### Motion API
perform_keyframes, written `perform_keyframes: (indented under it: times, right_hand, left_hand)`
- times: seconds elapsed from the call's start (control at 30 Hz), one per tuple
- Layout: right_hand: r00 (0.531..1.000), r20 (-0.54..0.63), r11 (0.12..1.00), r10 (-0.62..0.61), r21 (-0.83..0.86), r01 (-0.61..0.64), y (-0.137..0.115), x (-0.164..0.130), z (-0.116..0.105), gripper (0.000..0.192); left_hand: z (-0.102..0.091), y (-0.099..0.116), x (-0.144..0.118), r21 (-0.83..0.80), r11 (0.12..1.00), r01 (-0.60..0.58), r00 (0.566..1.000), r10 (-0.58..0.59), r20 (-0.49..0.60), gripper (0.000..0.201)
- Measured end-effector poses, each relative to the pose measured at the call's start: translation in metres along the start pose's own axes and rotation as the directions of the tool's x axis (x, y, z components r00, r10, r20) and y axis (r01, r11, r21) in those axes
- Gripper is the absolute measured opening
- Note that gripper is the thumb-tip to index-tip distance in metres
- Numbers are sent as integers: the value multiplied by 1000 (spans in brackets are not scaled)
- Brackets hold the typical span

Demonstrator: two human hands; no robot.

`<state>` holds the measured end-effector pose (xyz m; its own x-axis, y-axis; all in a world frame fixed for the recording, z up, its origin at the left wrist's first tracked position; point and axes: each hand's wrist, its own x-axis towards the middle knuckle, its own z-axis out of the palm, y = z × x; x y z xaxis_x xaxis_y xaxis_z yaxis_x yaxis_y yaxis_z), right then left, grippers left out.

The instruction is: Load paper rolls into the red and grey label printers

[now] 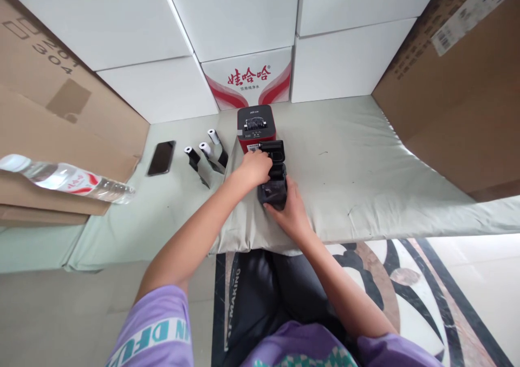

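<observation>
Between left hand (257, 166) and right hand (294, 210) sits the black device (273, 192), in the curled right grip, left hold unclear.

the black device (273, 192) looks like smooth plastic, as does the red-sided machine (257, 120) on its far side, matt on top. the pale cloth (345, 150) has a faint sheen (plus creases along its near edge). at left, the phone (161, 158) is glossy, the bottle (69, 178) clear plastic; the right carton (459, 112), matt cardboard.
</observation>
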<state>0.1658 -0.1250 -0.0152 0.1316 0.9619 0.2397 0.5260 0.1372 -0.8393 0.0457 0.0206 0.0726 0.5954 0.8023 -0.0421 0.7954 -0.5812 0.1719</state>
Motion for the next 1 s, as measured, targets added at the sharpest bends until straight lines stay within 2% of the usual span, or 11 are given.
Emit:
perform_keyframes:
  times: [0.1, 0.2, 0.27, 0.33, 0.4, 0.47, 0.63, 0.7, 0.77, 0.9, 1.0]
  right_hand:
    - [1000, 0, 1000, 9, -8, -9, 1, 0, 0, 94]
    - [1000, 21, 1000, -8, -1, 8, 2, -1, -1, 96]
    - [999, 32, 1000, -8, 4, 8, 2, -1, -1, 98]
    - [1000, 22, 1000, 5, -2, -5, 2, -1, -1, 97]
    - [1000, 8, 1000, 11, -9, -11, 2, 0, -1, 96]
    - [1000, 9, 1000, 7, -10, -7, 2, 0, 0, 95]
    - [1000, 4, 1000, 11, -13, -11, 2, 0, 0, 95]
    - [1000, 2, 1000, 9, -15, -9, 1, 0, 0, 95]
    - [1000, 4, 1000, 12, -22, -12, -1, 0, -1, 95]
    - [999, 13, 999, 31, -30, -30, -4, 1, -3, 95]
    - [999, 17, 999, 30, -29, -29, -4, 0, -3, 95]
  left_hand:
    - [-15, 1, -12, -2, 999, -39, 999, 39, -5, 14]
    - [-32, -11, -41, -247, 967, -63, 995, 40, -95, 20]
    - [-42, -28, -64, -496, 867, -54, 984, -38, -174, 28]
    - [-50, -52, -87, -719, 695, -24, 956, -193, -218, 34]
    - [-57, -84, -106, -844, 535, -16, 880, -394, -267, 38]
    - [-62, -121, -122, -882, 471, -12, 754, -576, -317, 35]
    - [-64, -202, -145, -821, 482, 307, 424, -841, -336, 28]
    - [-57, -220, -147, -756, 468, 458, 380, -871, -310, 28]
    - [-46, -228, -145, -692, 471, 547, 415, -871, -264, 30]
    - [-22, -231, -136, -585, 586, 561, 581, -782, -226, 34]
    - [-18, -232, -133, -473, 656, 587, 626, -739, -247, 40]
